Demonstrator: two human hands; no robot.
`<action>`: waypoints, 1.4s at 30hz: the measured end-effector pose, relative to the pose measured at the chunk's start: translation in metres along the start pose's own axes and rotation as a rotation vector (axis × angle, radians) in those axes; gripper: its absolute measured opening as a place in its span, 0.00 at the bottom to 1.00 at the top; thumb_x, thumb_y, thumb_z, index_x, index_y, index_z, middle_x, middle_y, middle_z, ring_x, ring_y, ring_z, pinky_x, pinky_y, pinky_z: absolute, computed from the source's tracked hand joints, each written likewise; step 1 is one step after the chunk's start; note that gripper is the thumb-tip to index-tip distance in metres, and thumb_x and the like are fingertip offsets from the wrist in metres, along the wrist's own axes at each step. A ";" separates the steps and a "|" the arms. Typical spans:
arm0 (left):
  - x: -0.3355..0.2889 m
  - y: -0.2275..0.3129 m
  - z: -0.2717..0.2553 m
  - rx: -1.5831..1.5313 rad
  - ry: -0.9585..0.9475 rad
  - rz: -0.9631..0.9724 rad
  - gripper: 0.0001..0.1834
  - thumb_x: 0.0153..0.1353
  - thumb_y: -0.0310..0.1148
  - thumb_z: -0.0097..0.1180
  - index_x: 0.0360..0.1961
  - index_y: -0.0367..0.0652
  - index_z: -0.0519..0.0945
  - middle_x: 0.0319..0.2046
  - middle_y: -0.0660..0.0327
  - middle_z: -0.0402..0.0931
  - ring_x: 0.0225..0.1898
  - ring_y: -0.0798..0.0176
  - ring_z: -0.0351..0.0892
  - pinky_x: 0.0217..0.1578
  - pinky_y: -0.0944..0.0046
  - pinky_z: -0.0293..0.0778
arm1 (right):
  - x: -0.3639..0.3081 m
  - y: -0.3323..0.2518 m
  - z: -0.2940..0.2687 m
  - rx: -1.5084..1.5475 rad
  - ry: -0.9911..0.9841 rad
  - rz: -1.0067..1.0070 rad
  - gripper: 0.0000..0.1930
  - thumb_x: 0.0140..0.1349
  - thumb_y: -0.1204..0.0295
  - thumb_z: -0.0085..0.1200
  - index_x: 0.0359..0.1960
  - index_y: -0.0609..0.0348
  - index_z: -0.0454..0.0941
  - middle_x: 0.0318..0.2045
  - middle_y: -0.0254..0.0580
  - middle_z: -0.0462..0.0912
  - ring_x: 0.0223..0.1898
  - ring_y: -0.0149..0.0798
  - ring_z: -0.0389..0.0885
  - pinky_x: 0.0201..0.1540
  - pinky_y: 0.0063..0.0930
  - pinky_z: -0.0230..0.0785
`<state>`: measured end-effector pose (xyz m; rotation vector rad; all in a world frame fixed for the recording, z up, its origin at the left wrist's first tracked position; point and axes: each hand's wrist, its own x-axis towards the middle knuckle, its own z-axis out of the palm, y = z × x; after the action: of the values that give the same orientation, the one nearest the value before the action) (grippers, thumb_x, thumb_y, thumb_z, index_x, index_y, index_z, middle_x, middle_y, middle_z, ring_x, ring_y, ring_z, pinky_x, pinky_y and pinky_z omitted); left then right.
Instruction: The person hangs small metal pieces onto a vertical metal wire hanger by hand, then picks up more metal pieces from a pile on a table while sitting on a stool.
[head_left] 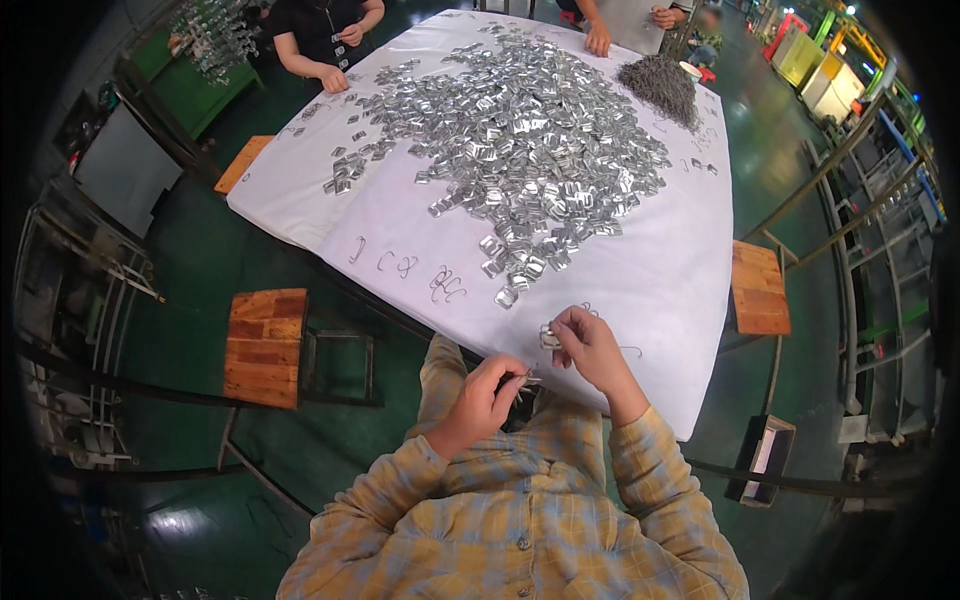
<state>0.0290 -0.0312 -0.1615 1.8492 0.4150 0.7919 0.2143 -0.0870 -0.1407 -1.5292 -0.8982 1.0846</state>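
Observation:
My right hand (592, 352) is closed in a pinch over the near edge of the table, holding a small shiny silver metal buckle-like piece (549, 337) between thumb and fingers. Lower and to its left, my left hand (482, 402) is also pinched closed, just off the table edge. A small bright bit of metal (532, 379) shows at its fingertips, too small to name; whatever else it grips is hidden by the fingers. Ahead of both hands, a large pile of similar silver pieces (540, 130) spreads over the white-covered table (670, 270).
Bent wire hooks (445, 285) lie on the cloth at left front. A heap of dark wire hooks (660, 85) sits at far right beside a pale cup (690, 71). Co-workers' hands (334, 79) work across the table. Wooden stools (265, 348) stand left and right (760, 288).

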 end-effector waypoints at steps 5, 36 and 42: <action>0.004 0.000 0.006 0.053 -0.031 0.008 0.05 0.57 0.19 0.48 0.35 0.35 0.70 0.32 0.54 0.73 0.34 0.59 0.73 0.36 0.66 0.69 | -0.023 0.000 -0.001 -0.058 -0.041 0.015 0.07 0.61 0.72 0.52 0.30 0.63 0.73 0.20 0.31 0.74 0.19 0.22 0.71 0.20 0.16 0.61; 0.106 -0.065 0.042 0.823 -0.013 0.197 0.13 0.53 0.31 0.56 0.42 0.41 0.78 0.52 0.46 0.66 0.57 0.43 0.63 0.57 0.46 0.57 | -0.082 0.031 0.016 -0.251 0.126 -0.023 0.06 0.60 0.75 0.53 0.30 0.65 0.71 0.16 0.42 0.76 0.18 0.32 0.76 0.23 0.24 0.66; 0.086 -0.066 0.055 0.719 -0.298 0.415 0.05 0.47 0.26 0.51 0.27 0.41 0.76 0.28 0.60 0.71 0.35 0.57 0.72 0.37 0.58 0.69 | -0.081 0.033 0.019 -0.221 0.153 -0.049 0.06 0.58 0.75 0.55 0.31 0.64 0.72 0.17 0.46 0.76 0.17 0.38 0.75 0.23 0.29 0.66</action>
<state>0.1338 0.0096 -0.2068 2.7425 0.1194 0.6606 0.1711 -0.1631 -0.1588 -1.7369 -0.9685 0.8422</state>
